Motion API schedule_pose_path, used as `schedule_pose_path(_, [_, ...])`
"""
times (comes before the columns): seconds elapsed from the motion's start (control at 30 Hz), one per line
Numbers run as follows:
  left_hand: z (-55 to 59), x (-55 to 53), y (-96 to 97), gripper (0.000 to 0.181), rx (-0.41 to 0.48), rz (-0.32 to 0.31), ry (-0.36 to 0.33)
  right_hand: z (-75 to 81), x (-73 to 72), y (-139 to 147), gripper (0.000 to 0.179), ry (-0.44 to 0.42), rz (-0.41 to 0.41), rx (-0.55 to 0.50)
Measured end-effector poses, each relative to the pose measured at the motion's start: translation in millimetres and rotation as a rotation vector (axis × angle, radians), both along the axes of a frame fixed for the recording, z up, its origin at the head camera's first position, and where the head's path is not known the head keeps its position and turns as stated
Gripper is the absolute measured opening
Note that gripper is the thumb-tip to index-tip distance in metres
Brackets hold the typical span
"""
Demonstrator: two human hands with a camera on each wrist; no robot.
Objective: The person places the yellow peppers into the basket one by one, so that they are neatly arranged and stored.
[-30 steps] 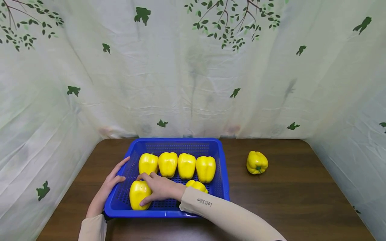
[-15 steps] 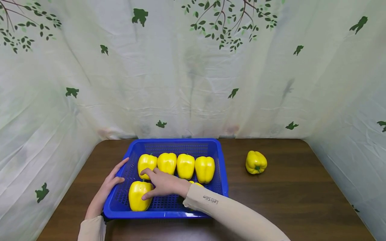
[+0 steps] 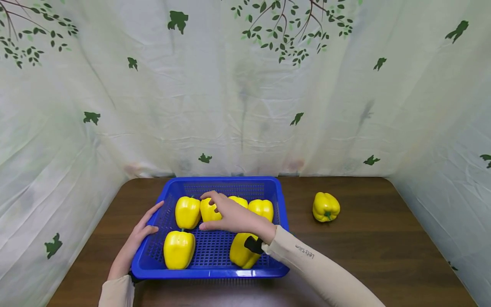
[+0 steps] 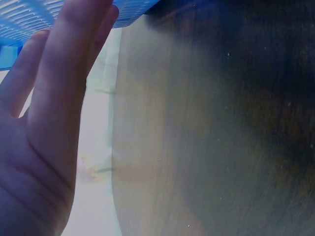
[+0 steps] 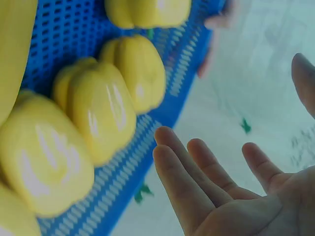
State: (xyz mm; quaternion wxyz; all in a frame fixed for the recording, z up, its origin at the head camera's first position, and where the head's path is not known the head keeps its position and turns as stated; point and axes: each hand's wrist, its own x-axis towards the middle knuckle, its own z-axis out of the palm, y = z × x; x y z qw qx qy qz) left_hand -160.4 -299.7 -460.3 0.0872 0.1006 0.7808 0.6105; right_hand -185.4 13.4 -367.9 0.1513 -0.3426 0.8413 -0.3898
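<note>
A blue perforated plastic basket [image 3: 211,274] holds several yellow bell peppers: a back row including the left-end bell pepper [image 3: 187,214], a front-left bell pepper [image 3: 179,250] and a front-right bell pepper [image 3: 238,252]. My left hand [image 3: 135,241] rests along the basket's left side, fingers extended; the left wrist view has its straight fingers [image 4: 61,64] against the basket wall. Above the basket's middle, my right hand [image 3: 234,215] holds nothing and partly hides the back row. Its fingers [image 5: 172,182] are spread and relaxed in the right wrist view.
Another yellow bell pepper [image 3: 326,207] lies on the brown wooden table [image 3: 368,243] to the right of the basket. A pale curtain [image 3: 245,106] with leaf prints hangs behind the table and along both sides. A black strap [image 3: 253,245] is on my right wrist.
My right hand has left the front-left bell pepper and moved right and up over the basket's middle. The front-right bell pepper now shows more. My left hand stays at the basket's side.
</note>
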Motion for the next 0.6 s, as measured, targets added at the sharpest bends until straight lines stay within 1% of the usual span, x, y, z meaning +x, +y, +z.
schedule_pose_path(0.1, [0.6,0.2,0.5,0.059,-0.001,0.002,0.003,5.2,-0.6,17.6,0.065,0.018,-0.044,-0.04])
schedule_pose_path(0.17, [1.1,0.7,0.6,0.06,0.006,0.003,-0.012,6.5,-0.9,30.8,0.063,0.035,-0.088,-0.064])
schedule_pose_path(0.27, [2.2,1.4,0.8,0.06,0.014,0.0,-0.032,6.2,-2.4,53.9,0.058,0.068,-0.168,-0.125])
schedule_pose_path(0.33, [2.9,2.0,0.9,0.059,0.011,0.003,-0.044,4.3,-3.7,72.0,0.054,0.088,-0.236,-0.176])
schedule_pose_path(0.47, [4.0,3.0,1.6,0.059,-0.007,0.015,-0.049,-5.9,-7.3,111.7,0.051,0.114,-0.38,-0.246])
schedule_pose_path(0.6, [4.4,3.4,1.7,0.06,-0.005,0.016,-0.062,-24.0,-9.9,150.5,0.05,0.114,-0.494,-0.249])
